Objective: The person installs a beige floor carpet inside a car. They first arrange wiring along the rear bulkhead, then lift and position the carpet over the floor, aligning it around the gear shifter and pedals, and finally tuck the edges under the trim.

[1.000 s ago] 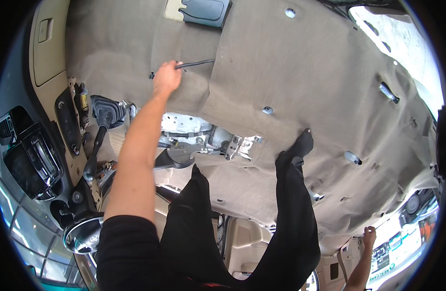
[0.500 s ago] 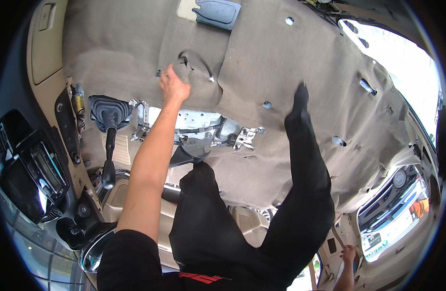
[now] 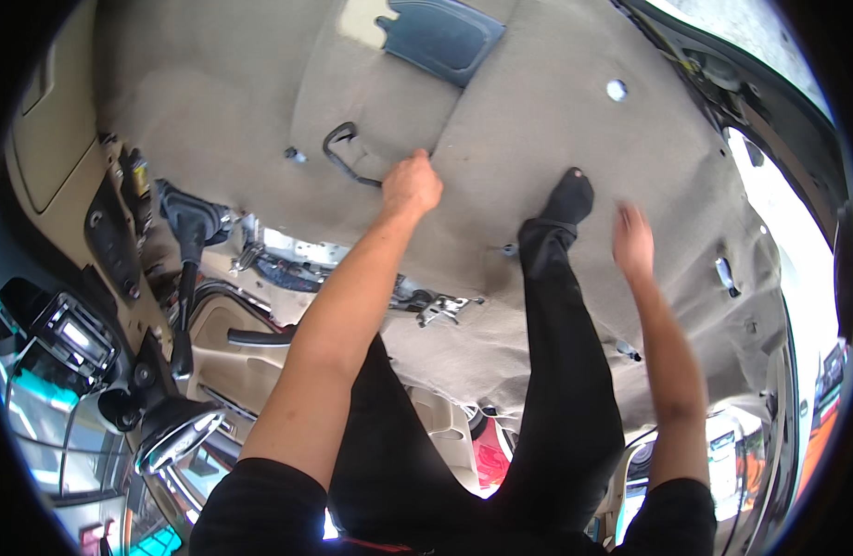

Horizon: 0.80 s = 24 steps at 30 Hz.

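Note:
My left hand (image 3: pixel 413 185) is closed over the beige car carpet (image 3: pixel 260 74). A black cable (image 3: pixel 332 148) comes up through a slit in the carpet, curves round and runs into its fingers; the cable's end is hidden by the hand. To the right, my right hand (image 3: pixel 633 239) hovers above the carpet beside my foot, blurred by motion, so its fingers are unclear. Nothing shows in it.
A gear lever (image 3: pixel 187 306) with a rubber boot stands at left. Metal brackets (image 3: pixel 442 310) and bare metal floor show past the carpet's edge. A dark blue panel (image 3: pixel 445 37) lies at the top. My black-socked foot (image 3: pixel 570 196) rests on the carpet, which has several cut holes.
My left hand has shifted right, from the carpet slit to the cable's far end. My right hand has come up from the lower right to over the carpet. The view has shifted too.

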Motion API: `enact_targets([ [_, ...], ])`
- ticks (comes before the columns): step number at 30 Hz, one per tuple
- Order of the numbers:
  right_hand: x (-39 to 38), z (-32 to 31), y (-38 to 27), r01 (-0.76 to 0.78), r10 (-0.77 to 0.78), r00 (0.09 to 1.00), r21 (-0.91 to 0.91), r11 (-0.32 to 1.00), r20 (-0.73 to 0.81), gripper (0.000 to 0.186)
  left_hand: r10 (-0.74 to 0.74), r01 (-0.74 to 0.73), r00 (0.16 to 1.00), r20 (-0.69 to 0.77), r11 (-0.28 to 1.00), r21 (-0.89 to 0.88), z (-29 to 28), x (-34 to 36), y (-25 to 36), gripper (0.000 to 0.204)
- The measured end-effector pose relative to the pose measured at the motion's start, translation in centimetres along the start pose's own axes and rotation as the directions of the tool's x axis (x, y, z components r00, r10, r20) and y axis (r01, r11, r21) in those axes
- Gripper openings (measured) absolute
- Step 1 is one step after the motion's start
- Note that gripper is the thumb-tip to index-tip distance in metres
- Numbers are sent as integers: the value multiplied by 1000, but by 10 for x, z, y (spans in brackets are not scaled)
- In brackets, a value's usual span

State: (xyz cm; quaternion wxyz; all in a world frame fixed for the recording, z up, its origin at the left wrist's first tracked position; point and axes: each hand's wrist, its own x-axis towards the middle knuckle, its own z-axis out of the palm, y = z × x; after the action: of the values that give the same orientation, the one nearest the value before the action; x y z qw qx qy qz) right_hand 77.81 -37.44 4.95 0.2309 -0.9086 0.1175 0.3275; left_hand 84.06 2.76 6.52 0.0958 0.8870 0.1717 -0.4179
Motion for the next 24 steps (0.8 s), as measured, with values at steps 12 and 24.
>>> enact_targets([
  [12, 86, 21, -283, 694, -411, 714, -496, 521, 567, 38, 331, -331, 943, 20, 940, 86, -15, 1, -29, 21],
  [24, -57, -63, -121, 616, -617, 786, -145, 774, 43, 18, -144, -137, 672, -726, 940, -314, -177, -26, -338, 40],
])
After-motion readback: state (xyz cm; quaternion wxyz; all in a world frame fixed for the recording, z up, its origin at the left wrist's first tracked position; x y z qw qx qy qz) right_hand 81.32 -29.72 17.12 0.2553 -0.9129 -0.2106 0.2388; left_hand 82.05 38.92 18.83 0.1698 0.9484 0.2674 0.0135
